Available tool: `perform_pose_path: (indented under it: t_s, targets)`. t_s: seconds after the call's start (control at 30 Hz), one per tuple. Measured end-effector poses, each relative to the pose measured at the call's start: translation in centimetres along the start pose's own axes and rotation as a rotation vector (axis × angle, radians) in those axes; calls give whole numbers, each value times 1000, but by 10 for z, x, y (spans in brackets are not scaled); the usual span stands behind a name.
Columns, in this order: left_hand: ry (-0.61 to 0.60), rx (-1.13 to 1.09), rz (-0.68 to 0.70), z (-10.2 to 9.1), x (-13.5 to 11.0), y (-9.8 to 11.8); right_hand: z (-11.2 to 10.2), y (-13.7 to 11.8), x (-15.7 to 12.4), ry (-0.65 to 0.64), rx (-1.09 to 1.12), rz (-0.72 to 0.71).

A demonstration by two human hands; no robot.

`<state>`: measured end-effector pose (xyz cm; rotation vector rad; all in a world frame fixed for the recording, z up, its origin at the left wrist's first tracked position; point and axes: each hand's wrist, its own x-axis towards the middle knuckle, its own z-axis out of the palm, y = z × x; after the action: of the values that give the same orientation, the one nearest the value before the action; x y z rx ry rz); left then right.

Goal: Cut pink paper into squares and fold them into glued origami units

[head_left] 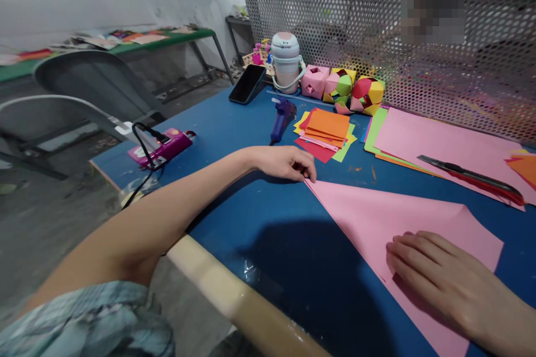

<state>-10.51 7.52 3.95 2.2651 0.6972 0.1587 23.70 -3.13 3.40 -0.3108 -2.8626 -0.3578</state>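
A large sheet of pink paper (355,206) lies folded on the blue table, with a narrow pointed corner toward the middle. At that corner, my left hand (287,163) is closed, its curled fingertips gripping the paper's tip. Flat on the paper's lower right part rests my right hand (439,276), fingers stretched out and close together. Beyond my left hand are a stack of small coloured paper squares (327,127) and a blue glue gun (283,117).
A utility knife (469,175) lies on large pink sheets (444,136) at the right. Folded paper balls (368,95), a lidded bottle (286,61) and a phone (248,84) stand along the back. A magenta power strip (167,148) with cords sits at the left edge. A perforated metal panel (347,5) borders the table.
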Motion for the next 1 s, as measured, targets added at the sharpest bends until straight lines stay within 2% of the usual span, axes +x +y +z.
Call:
perform_pose_path:
  t_s: [0.37, 0.77, 1.0]
  targets:
    - [-10, 11, -25, 0, 0, 0, -7, -2, 3, -10, -37, -9]
    - [-31, 39, -40, -1, -1, 3, -5, -2, 1, -21, -13, -3]
    - [-44, 60, -75, -2, -3, 2, -3, -3, -3, -95, 37, 40]
